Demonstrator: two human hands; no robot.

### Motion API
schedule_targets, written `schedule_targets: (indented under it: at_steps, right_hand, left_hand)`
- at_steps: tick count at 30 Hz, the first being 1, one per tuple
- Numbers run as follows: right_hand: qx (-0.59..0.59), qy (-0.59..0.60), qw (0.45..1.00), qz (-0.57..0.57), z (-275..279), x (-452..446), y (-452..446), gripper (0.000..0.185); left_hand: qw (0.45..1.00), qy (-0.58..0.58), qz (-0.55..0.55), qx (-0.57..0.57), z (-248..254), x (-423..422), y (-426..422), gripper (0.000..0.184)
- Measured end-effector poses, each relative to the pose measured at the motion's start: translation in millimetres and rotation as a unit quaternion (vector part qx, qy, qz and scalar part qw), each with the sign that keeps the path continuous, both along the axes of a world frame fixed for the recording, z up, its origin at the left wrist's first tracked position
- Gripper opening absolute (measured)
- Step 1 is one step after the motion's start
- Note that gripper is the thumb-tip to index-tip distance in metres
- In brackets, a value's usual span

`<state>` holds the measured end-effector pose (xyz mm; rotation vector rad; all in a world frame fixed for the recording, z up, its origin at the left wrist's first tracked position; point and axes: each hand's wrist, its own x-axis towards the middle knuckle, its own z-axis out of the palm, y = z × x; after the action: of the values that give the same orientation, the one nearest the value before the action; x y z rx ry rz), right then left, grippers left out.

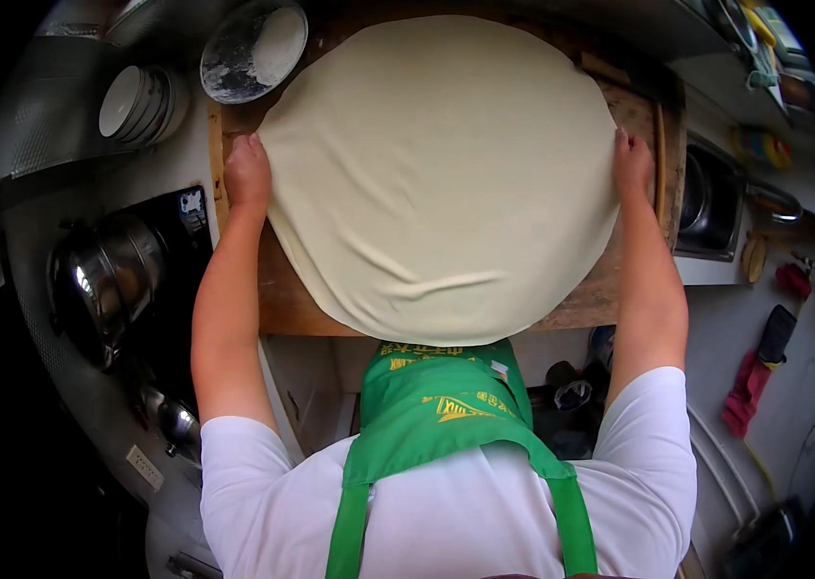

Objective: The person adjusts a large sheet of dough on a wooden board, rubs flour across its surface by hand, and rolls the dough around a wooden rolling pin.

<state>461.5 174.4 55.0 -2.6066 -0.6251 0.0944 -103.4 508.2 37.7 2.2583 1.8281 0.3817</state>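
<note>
A very large, thin, pale sheet of dough (pixel 456 164) spreads over a wooden board (pixel 297 304), rounded in outline. Its near edge hangs slightly past the front of the board, and a few wrinkles run across its lower left part. My left hand (pixel 248 172) is closed on the left edge of the sheet, fingers pinched. On the opposite side, my right hand (pixel 632 164) grips the right edge the same way. Both arms reach straight forward, about level with each other.
A metal bowl with white flour (pixel 255 50) stands at the board's back left corner. Stacked bowls (pixel 137 104) sit farther left, above a shiny metal pot (pixel 116 275) on a black stove. A wooden stick (pixel 660 164) lies along the right edge, beside a sink (pixel 711 198).
</note>
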Motion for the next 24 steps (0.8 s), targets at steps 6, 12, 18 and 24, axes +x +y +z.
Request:
schedule_targets:
  at_steps: [6, 12, 18, 24]
  right_hand:
    - [0.041, -0.157, 0.986, 0.026, 3.4, -21.3, 8.6, 0.034]
    - [-0.033, -0.124, 0.942, 0.311, 5.5, -139.0, 63.4, 0.087]
    - [-0.074, -0.161, 0.94, 0.29, -16.1, -148.5, 132.6, 0.089]
    - [-0.038, -0.088, 0.902, 0.421, -1.8, -265.4, 168.5, 0.096]
  left_hand:
    - [0.998, 0.056, 0.013, 0.021, 32.7, -12.2, -36.5, 0.028]
    - [0.967, 0.024, -0.249, 0.046, 16.6, 56.1, -98.2, 0.076]
    - [0.974, 0.072, -0.215, 0.006, 5.8, 80.3, -93.7, 0.075]
    - [0.982, 0.107, -0.153, 0.003, -4.2, 11.5, -90.8, 0.071]
